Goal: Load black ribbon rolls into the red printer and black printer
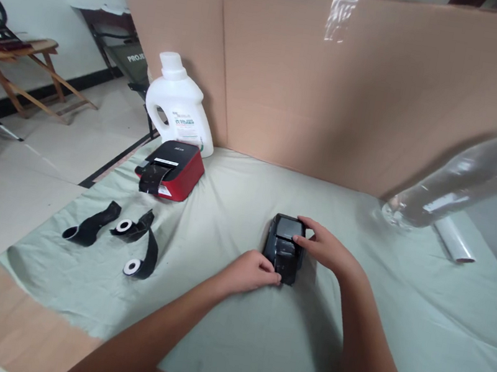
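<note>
A small black label printer [271, 246] with a grey panel on top lies on the green cloth in front of me. A glossy black strip [286, 260] runs over its near end. My left hand [254, 272] is closed at the strip's near left corner, thumb and index finger pinched on its edge. At the printer's far right side, my right hand [322, 243] grips the body, with the index finger along the top corner and the thumb beside the panel. The undersides of my right fingers are partly hidden.
Left are a red-and-black printer [191, 177] with a black strip, a white detergent bottle [174, 102] and several black rolls [132, 266]. A cardboard panel [283, 84] stands behind. To the right are a clear plastic bottle [457, 181] and a silvery roll [456, 239].
</note>
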A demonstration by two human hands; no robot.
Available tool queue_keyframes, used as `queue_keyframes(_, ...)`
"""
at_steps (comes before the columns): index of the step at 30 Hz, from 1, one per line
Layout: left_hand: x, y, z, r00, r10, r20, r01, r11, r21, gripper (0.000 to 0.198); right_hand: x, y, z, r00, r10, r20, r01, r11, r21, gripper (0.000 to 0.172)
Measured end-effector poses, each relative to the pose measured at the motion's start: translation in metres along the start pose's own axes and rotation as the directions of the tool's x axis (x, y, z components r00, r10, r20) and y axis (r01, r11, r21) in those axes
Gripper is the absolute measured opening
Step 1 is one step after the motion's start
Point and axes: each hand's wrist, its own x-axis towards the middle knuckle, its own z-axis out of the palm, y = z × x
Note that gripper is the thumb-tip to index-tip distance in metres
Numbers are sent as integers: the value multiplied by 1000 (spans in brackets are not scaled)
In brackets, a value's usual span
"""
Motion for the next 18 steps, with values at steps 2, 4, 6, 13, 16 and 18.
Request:
queue_keyframes(2, 0, 1, -1, 1000, -4, 6, 4, 1000, 3, 32, 5, 3, 3, 999, 37, -2, -37, 998, 47, 64)
queue_keyframes(4, 0, 1, -1, 1000, 1, 0, -1, 1000, 15, 31, 8, 6, 5, 998, 69, -8, -68, 993, 98, 64)
queue_keyframes(6, 0, 2, 0, 1000, 5, -13, -5, 999, 32, 31, 8, 6, 6, 996, 88, -1, -86, 984, 157, 62)
queue_keyframes(13, 2, 1, -2, 996, 58, -73, -52, 995, 83, 38, -3, 1, 9, 988, 149, -36, -140, 972, 191, 70)
queue_keyframes(16, 12, 0, -15, 894, 206, -398, -121, 966, 227, 42, 0, -3, 10, 985, 164, -42, -158, 979, 131, 59)
queue_keyframes(18, 22, -1, -23, 838, 253, -484, -120, 950, 289, 43, 0, -3, 11, 986, 167, -6, -165, 978, 125, 43)
